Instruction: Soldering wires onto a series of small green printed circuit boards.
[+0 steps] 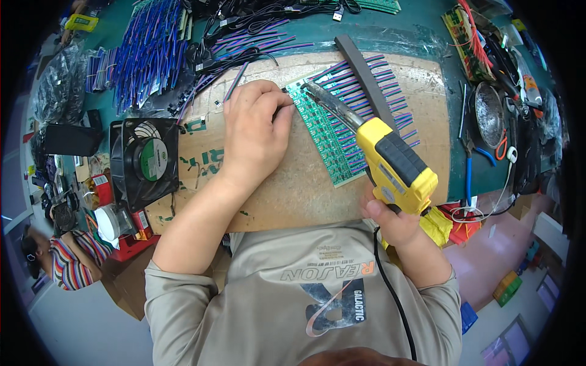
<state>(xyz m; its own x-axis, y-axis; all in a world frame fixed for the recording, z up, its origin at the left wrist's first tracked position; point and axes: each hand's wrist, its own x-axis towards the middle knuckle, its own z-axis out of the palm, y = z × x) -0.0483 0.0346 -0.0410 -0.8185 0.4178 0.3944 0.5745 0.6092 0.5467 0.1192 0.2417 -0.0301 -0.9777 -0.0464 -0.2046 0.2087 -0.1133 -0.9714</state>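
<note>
My right hand (394, 222) is wrapped round the handle of a yellow and black soldering gun (400, 165). Its metal tip reaches the upper left end of a green circuit board panel (326, 140), close to a row of small parts. Beside that corner, my left hand (253, 134) has its fingers curled and pinched together; whatever lies between them is too small to make out. Rows of striped blue, pink and black wires (390, 91) stick out from the panel's right side. A dark grey bar (366, 79) lies across these wires. Everything rests on a worn brown work board (274, 201).
At left stands a black fan (146, 158). Bundles of blue wires (149, 49) and black cables (244, 21) pile up at the back. On the right lie a metal bowl (489, 107) and blue-handled pliers (469, 174). Another person (73, 259) is at lower left.
</note>
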